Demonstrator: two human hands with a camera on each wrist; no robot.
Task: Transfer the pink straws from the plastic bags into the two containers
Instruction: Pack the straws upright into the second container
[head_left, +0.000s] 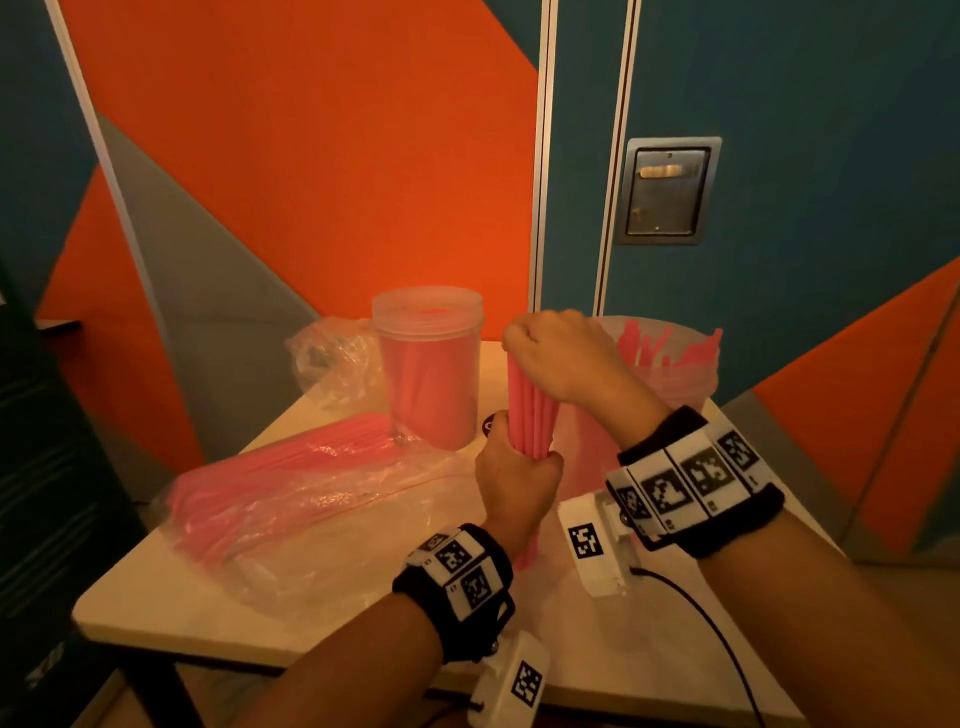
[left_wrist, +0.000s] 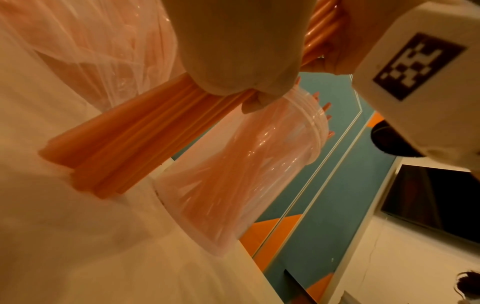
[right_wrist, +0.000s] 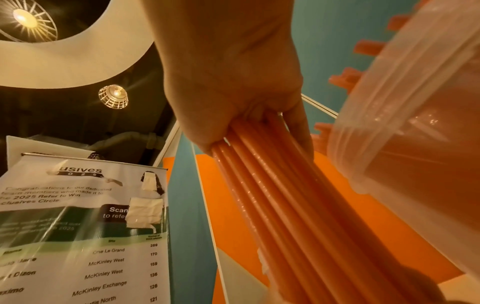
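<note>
I hold a bundle of pink straws (head_left: 530, 410) upright above the table. My left hand (head_left: 514, 478) grips its lower part and my right hand (head_left: 556, 353) grips its top. The left wrist view shows the bundle (left_wrist: 124, 139) running down from my left hand (left_wrist: 233, 61). In the right wrist view the straws (right_wrist: 280, 195) fan out from my right hand (right_wrist: 241, 92). A clear lidded container (head_left: 428, 364) full of straws stands behind. A second open container (head_left: 670, 364), holding straws, is right of my hands. A plastic bag (head_left: 291, 493) with straws lies on the left.
An empty crumpled bag (head_left: 332, 358) lies behind the lidded container. The white table (head_left: 171, 618) stands in a corner of orange, grey and blue walls. A black cable (head_left: 701, 623) runs from my right wrist over the table's front edge.
</note>
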